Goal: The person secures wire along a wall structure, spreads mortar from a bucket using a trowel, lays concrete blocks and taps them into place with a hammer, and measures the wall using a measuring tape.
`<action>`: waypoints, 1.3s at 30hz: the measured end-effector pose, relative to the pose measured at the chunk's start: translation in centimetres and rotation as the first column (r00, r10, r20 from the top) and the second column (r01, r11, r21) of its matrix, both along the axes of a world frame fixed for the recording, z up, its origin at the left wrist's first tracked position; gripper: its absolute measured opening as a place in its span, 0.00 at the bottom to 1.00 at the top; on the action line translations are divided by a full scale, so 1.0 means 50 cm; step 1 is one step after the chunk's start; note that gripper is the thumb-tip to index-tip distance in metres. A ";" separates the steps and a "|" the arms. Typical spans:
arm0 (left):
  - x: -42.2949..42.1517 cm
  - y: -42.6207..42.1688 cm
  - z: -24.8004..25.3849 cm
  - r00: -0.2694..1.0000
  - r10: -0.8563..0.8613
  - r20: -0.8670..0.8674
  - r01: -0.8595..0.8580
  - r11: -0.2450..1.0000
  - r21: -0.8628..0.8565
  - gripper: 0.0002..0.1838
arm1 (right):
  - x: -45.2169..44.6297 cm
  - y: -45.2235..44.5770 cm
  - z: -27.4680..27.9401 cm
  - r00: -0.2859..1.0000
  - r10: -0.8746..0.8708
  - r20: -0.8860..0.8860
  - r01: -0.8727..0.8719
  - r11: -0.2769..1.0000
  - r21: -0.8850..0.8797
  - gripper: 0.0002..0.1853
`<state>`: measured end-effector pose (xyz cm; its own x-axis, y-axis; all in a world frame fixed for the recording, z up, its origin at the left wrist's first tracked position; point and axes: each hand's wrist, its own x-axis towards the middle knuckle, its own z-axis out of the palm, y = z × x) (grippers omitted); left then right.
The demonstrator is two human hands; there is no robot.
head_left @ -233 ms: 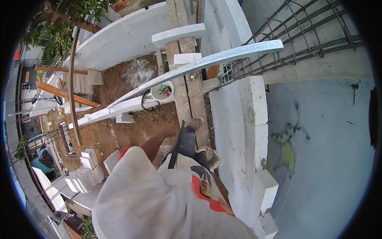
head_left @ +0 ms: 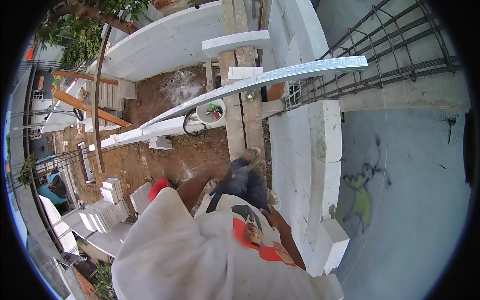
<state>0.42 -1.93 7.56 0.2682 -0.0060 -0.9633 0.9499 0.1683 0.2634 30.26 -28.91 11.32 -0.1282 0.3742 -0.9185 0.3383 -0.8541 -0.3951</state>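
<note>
My left hand (head_left: 219, 174) is beside my left knee, close to a dark strip (head_left: 216, 196) that hangs down in front of my dark trousers (head_left: 236, 183). It is small and blurred, so its grip cannot be made out. Low at my right thigh, my right hand (head_left: 273, 218) lies against the trousers with its fingers stretched and nothing seen in it. Both my sandalled feet (head_left: 254, 155) stand on the wooden planks (head_left: 236, 131). A bucket (head_left: 274, 200) stands by my right leg, mostly hidden behind it.
A long light metal strip (head_left: 280, 75) crosses the planks ahead. Left of them, a white bucket (head_left: 200, 114) holds small green and red items. A white block wall (head_left: 322, 132) runs along my right, with a rebar cage (head_left: 395, 40) above. Stacked white blocks (head_left: 106, 216) stand lower left.
My right hand has come into view at my thigh. My left hand has moved back towards my knee, and my second foot now shows on the planks. The view has shifted slightly.
</note>
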 end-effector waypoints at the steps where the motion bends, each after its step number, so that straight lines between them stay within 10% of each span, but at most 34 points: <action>1: 0.006 -0.020 0.040 0.974 0.174 -0.146 -0.202 0.957 -0.206 0.49 | 0.002 0.000 0.005 1.000 0.026 0.000 -0.026 0.999 -0.026 0.56; 5: 0.012 -0.102 -0.005 0.994 -0.010 0.105 -0.034 0.911 0.410 0.50 | 0.051 0.063 -0.027 0.977 0.207 -0.053 -0.209 0.976 -0.053 0.56; 9: -0.040 -0.127 -0.058 0.905 0.394 0.161 -0.423 0.870 0.252 0.46 | 0.066 0.193 0.021 0.886 0.462 -0.042 -0.460 0.864 -0.203 0.54; 12: -0.095 -0.156 -0.105 0.841 0.495 0.221 -0.542 0.765 0.348 0.40 | 0.098 0.233 -0.056 0.642 0.751 0.154 -0.766 0.616 0.184 0.45; 17: -0.094 -0.159 -0.105 0.782 0.612 0.119 -0.580 0.645 0.497 0.38 | 0.065 0.435 0.005 0.786 0.588 0.193 -0.598 0.801 -0.008 0.25; 23: -0.109 -0.142 -0.014 0.628 0.771 0.103 -0.705 0.508 0.495 0.40 | -0.041 0.672 -0.018 0.579 0.717 0.387 -0.815 0.518 0.259 0.20; 25: -0.090 -0.162 -0.136 0.573 0.802 0.170 -0.757 0.438 0.485 0.40 | -0.114 0.770 -0.035 0.507 0.741 0.441 -0.862 0.443 0.245 0.21; 33: 0.009 -0.192 -0.261 0.172 0.981 0.095 -0.904 0.119 0.411 0.46 | -0.445 0.927 -0.486 0.708 0.688 0.161 -0.696 0.640 0.326 0.18; 39: -0.095 -0.103 -0.288 0.026 0.955 -0.295 -0.778 0.205 0.594 0.45 | -0.771 0.961 -0.891 0.611 0.777 0.150 -0.780 0.559 0.281 0.17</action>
<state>-4.33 -7.07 -6.84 -0.5933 0.0492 -0.8034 0.0598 0.9981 0.0170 -8.26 19.14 -33.21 -0.4940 0.3747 -0.7846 0.8195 -0.1007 -0.5641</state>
